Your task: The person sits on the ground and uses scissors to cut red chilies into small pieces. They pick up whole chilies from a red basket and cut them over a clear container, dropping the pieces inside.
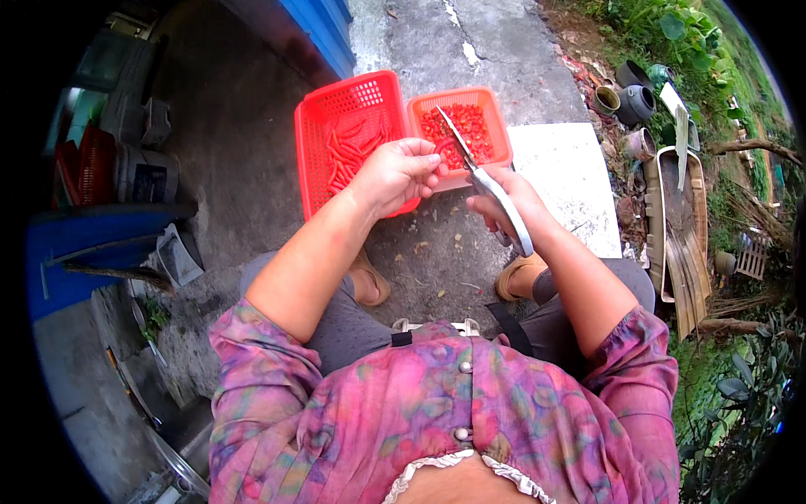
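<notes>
My left hand [401,174] is closed, pinching a red chili pepper [443,146] by its end above the baskets. Wrapped round the pale grey handles of a pair of scissors [506,204], my right hand [522,195] holds the blades pointing away from me, beside the pepper. Long whole chili peppers [346,154] lie in the larger red basket [312,126] at left. The smaller orange-red basket [500,126] at right holds chopped chili pieces [476,126]. Both hands are over the near edges of the baskets and partly cover them.
A white board [567,181] lies right of the small basket. My feet rest on the concrete either side of light scraps. Buckets [635,105], a long tub [659,218] and plants stand at the right. At left are a dustpan [178,256] and a white bucket [149,175].
</notes>
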The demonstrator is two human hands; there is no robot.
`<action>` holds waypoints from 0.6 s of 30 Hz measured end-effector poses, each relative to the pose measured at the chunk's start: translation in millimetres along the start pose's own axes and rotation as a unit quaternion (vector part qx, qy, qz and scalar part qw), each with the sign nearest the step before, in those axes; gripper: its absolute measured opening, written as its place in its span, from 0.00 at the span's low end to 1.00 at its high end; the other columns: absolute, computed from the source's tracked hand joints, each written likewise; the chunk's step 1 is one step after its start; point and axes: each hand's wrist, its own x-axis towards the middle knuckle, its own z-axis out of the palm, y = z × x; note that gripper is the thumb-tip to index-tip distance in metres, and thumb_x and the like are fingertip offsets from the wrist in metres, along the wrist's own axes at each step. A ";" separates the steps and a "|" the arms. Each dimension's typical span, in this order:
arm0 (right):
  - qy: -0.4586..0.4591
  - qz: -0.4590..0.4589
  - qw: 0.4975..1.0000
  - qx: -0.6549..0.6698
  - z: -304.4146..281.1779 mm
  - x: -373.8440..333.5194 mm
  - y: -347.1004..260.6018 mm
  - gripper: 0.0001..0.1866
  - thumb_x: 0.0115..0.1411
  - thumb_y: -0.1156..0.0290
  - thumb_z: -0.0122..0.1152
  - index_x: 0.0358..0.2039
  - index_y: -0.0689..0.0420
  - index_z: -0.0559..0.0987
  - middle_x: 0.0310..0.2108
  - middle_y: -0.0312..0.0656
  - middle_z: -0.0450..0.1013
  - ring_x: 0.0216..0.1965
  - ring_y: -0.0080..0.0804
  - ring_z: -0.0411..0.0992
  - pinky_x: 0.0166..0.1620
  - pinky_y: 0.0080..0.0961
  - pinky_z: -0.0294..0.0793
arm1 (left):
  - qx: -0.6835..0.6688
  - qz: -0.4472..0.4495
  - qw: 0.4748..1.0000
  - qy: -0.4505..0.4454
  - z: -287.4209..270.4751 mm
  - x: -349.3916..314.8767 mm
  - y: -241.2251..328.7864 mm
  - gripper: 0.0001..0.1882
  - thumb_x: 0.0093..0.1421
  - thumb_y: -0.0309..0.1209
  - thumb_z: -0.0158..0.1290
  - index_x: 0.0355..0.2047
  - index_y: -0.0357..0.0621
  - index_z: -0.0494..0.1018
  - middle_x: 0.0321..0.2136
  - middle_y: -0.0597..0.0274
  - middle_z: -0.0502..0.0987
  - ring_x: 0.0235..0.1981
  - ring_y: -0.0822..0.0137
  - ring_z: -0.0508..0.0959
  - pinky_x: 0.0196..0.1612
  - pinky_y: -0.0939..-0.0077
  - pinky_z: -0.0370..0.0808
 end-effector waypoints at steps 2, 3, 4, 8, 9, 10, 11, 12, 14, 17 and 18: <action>0.023 0.032 0.999 -0.023 0.8 -0.4 -6.0 0.15 0.51 0.74 0.60 0.40 0.58 0.71 0.18 0.31 0.67 0.16 0.17 0.64 0.18 0.17 0.62 | -0.001 0.010 1.000 0.007 2.0 -0.3 3.2 0.03 0.61 0.24 0.47 0.35 0.40 0.69 0.27 0.60 0.76 0.22 0.75 0.74 0.26 0.82 0.74; 0.024 0.030 0.999 -0.033 0.8 -0.1 -3.7 0.15 0.51 0.73 0.61 0.40 0.58 0.72 0.19 0.32 0.68 0.17 0.18 0.65 0.19 0.17 0.64 | -0.002 0.015 1.000 0.010 2.0 -0.2 3.7 0.03 0.61 0.24 0.47 0.35 0.40 0.69 0.27 0.60 0.76 0.22 0.75 0.74 0.26 0.82 0.74; 0.028 0.026 0.998 -0.042 -0.9 0.4 -1.4 0.16 0.50 0.73 0.61 0.40 0.59 0.72 0.20 0.33 0.68 0.18 0.19 0.67 0.21 0.18 0.65 | -0.003 0.020 1.000 0.012 0.5 1.5 4.1 0.03 0.61 0.24 0.47 0.35 0.40 0.69 0.27 0.60 0.76 0.22 0.75 0.74 0.26 0.83 0.74; 0.029 -0.046 0.996 -0.070 -0.8 6.9 17.3 0.17 0.50 0.72 0.61 0.41 0.60 0.72 0.22 0.37 0.70 0.24 0.24 0.70 0.27 0.23 0.69 | 0.006 0.031 0.999 0.018 -3.5 6.3 2.7 0.02 0.61 0.24 0.47 0.34 0.40 0.69 0.27 0.60 0.76 0.22 0.75 0.74 0.26 0.83 0.74; 0.035 -0.061 0.993 -0.090 -2.5 6.0 19.5 0.17 0.49 0.73 0.61 0.41 0.60 0.72 0.23 0.37 0.70 0.25 0.25 0.70 0.29 0.24 0.69 | 0.012 0.031 0.999 0.016 -1.7 7.1 3.2 0.02 0.61 0.24 0.47 0.34 0.40 0.69 0.27 0.60 0.76 0.22 0.75 0.74 0.25 0.83 0.73; 0.037 -0.078 0.990 -0.109 -1.5 4.1 16.8 0.17 0.49 0.73 0.61 0.41 0.60 0.72 0.24 0.38 0.71 0.26 0.25 0.70 0.30 0.25 0.69 | 0.018 0.031 0.999 0.016 -0.7 6.2 3.6 0.02 0.61 0.24 0.48 0.34 0.40 0.69 0.26 0.61 0.76 0.22 0.75 0.74 0.25 0.84 0.73; 0.039 -0.094 0.987 -0.128 -0.7 3.0 15.1 0.17 0.49 0.73 0.61 0.41 0.60 0.72 0.25 0.38 0.71 0.27 0.25 0.70 0.32 0.26 0.70 | 0.028 0.024 0.999 0.013 0.1 5.7 2.5 0.02 0.61 0.24 0.48 0.34 0.40 0.69 0.26 0.61 0.76 0.22 0.76 0.74 0.25 0.84 0.72; 0.036 -0.092 0.988 -0.117 0.0 3.5 15.0 0.17 0.49 0.74 0.61 0.41 0.60 0.72 0.24 0.38 0.71 0.26 0.24 0.70 0.30 0.25 0.69 | 0.037 0.017 0.999 0.010 1.3 5.1 1.0 0.02 0.61 0.25 0.48 0.33 0.41 0.69 0.26 0.61 0.76 0.21 0.76 0.73 0.24 0.84 0.72; 0.034 -0.086 0.991 -0.094 -0.1 3.2 14.4 0.17 0.49 0.74 0.61 0.40 0.60 0.72 0.23 0.37 0.71 0.24 0.23 0.69 0.28 0.24 0.69 | 0.043 0.010 0.999 0.004 2.9 5.3 -0.9 0.02 0.61 0.25 0.49 0.33 0.41 0.69 0.26 0.61 0.76 0.21 0.77 0.73 0.24 0.84 0.71; 0.026 -0.008 0.996 -0.088 -0.8 -0.1 1.4 0.16 0.49 0.75 0.60 0.40 0.61 0.72 0.21 0.36 0.70 0.21 0.22 0.69 0.25 0.22 0.68 | 0.039 0.017 0.999 0.009 2.9 5.0 -0.9 0.02 0.61 0.26 0.49 0.33 0.42 0.69 0.25 0.62 0.76 0.20 0.78 0.72 0.23 0.85 0.70; 0.028 0.011 0.997 -0.066 -0.9 -0.7 -0.1 0.16 0.49 0.75 0.60 0.40 0.61 0.72 0.20 0.36 0.70 0.21 0.22 0.69 0.25 0.22 0.67 | 0.039 0.020 0.999 0.014 3.0 4.1 0.6 0.02 0.61 0.26 0.49 0.33 0.42 0.69 0.25 0.63 0.76 0.19 0.78 0.72 0.23 0.85 0.70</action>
